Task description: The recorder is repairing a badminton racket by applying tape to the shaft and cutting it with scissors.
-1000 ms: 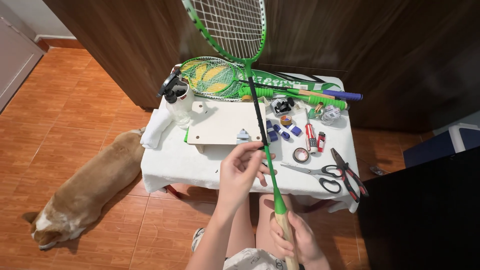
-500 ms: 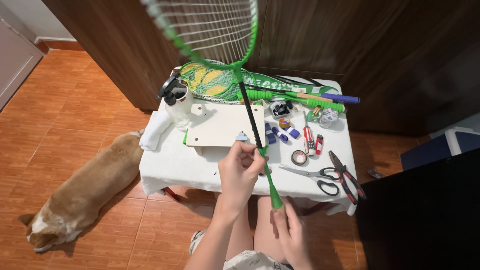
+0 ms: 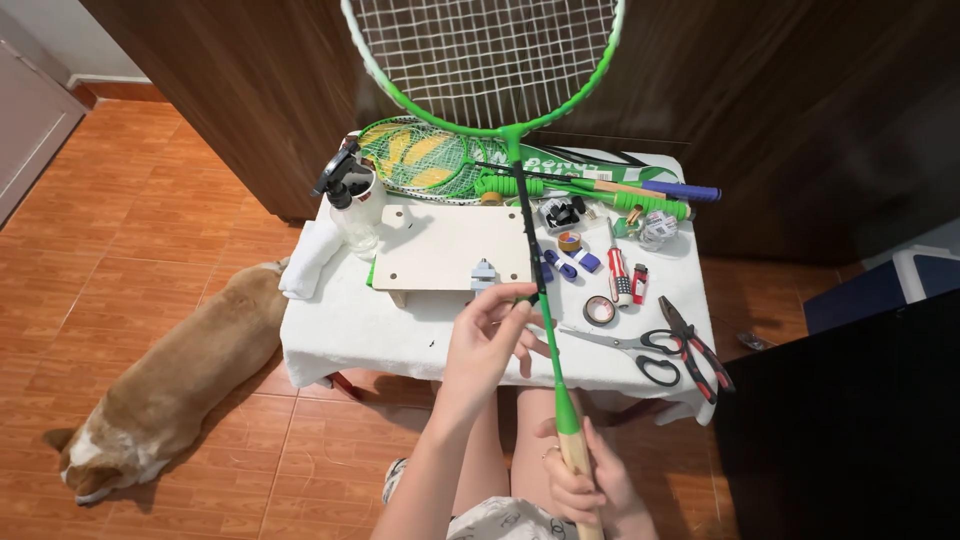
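The racket has swung upright from its earlier leftward tilt, head at 12 o'clock. The left hand pinches the shaft; the right hand, at 6 o'clock, grips the bare wooden handle, steadying it.

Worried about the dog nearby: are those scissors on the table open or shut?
Open: the scissors lie flat on the table, blades spread apart.

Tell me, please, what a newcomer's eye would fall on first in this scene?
The green badminton racket held upright in mid-frame: the right hand grips its bare wooden handle low down, the left hand pinches the shaft. Behind it stands a small white-clothed table crowded with more rackets, scissors and tape rolls. A tan and white dog lies on the tiled floor, left.
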